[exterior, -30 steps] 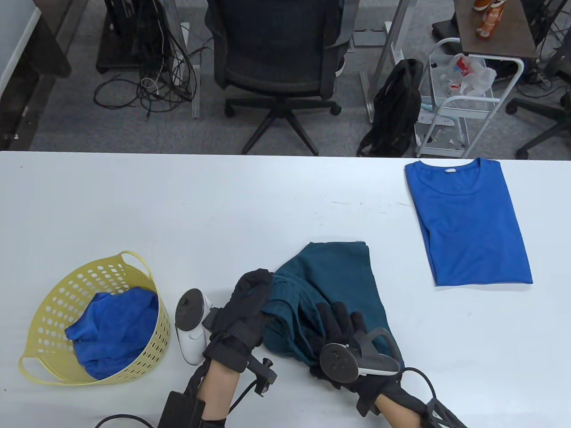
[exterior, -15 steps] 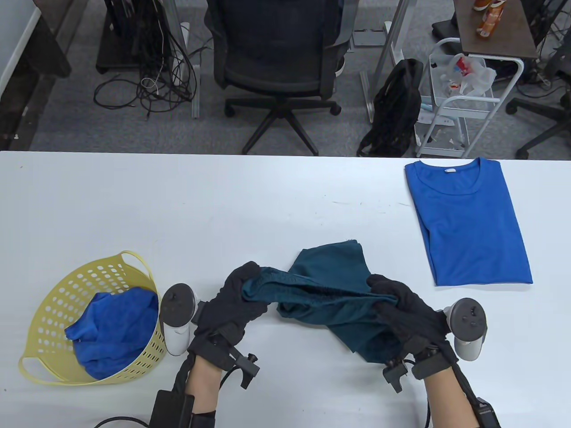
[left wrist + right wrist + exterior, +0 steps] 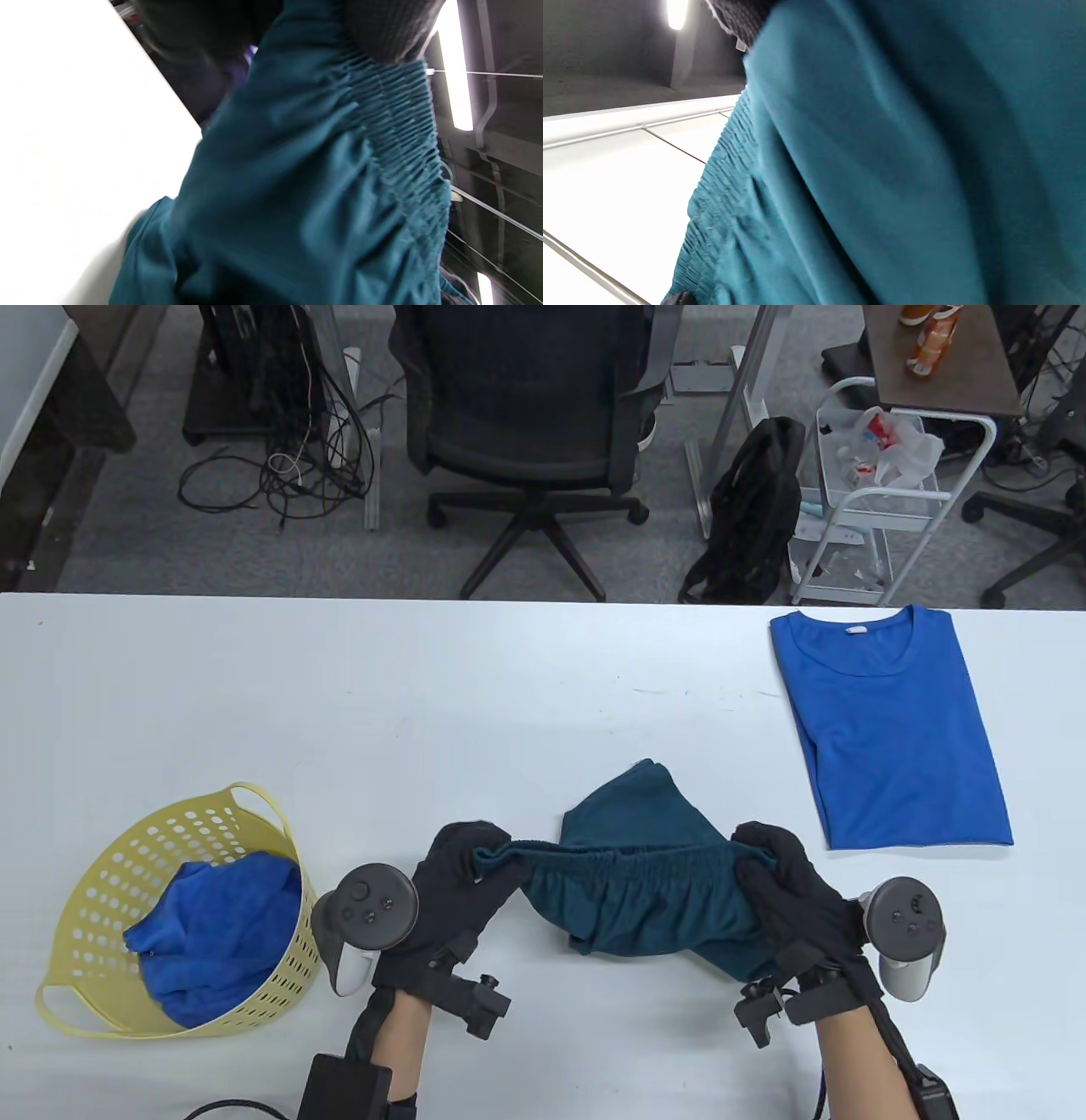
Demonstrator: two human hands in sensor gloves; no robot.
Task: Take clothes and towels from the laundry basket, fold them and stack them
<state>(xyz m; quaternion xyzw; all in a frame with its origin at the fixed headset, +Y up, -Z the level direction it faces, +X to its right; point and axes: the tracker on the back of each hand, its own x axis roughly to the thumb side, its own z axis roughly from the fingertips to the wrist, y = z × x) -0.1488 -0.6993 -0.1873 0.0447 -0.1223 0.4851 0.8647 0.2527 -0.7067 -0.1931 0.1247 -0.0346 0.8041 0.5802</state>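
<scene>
Looking down on the white desk (image 3: 339, 704), the left hand (image 3: 454, 886) and the right hand (image 3: 785, 886) each pinch one end of the gathered elastic waistband of a pair of teal shorts (image 3: 645, 891), the band stretched level between them near the front edge. The lower part of the shorts hangs below the band and bunches on the desk, and one leg lies out flat behind, pointing away from the person. A yellow perforated laundry basket (image 3: 93, 899) stands at the front left, just beside the left hand's tracker, with a crumpled blue towel (image 3: 212, 933) inside it. At the far right of the desk a folded blue T-shirt (image 3: 891, 729) lies flat, neckline towards the far edge, well apart from the shorts. Beyond the desk stand a black office chair (image 3: 526, 415) and a white wire trolley (image 3: 874, 500).

From the left wrist, the teal shorts (image 3: 305, 190) fill most of the frame, the ribbed waistband running down from a dark gloved fingertip (image 3: 386, 29) clamped on the cloth at the top. The bright desk (image 3: 76, 127) shows to the left.

From the right wrist, the shorts (image 3: 882, 169) again cover nearly everything, the puckered waistband along their left edge and a bit of dark glove (image 3: 738, 15) gripping them at the top; the picture is blurred.
</scene>
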